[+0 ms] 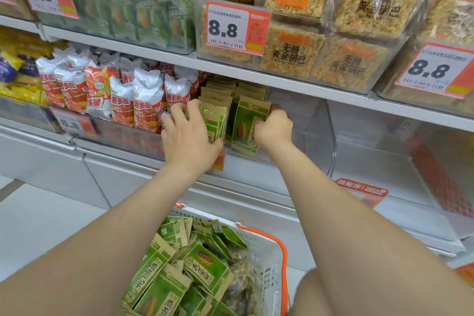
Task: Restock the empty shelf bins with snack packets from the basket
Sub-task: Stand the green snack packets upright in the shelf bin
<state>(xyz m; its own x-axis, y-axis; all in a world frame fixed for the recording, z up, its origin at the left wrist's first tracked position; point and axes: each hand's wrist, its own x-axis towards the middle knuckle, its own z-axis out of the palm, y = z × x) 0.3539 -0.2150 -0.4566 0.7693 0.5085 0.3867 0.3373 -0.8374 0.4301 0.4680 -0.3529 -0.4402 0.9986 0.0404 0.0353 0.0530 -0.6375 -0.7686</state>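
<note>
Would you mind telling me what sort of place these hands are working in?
Most likely a shop's snack aisle: clear shelf bins hold packaged snacks, orange price tags read 8.8, and a basket of green packets sits below.

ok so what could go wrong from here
1. The front packet leans forward; it may topple out of the bin once the right hand lets go.
2. The left hand grips its row; squeezing could crease packets or nudge the red bags beside them.
3. The basket sits heaped by the knee; a bump could spill it.
</note>
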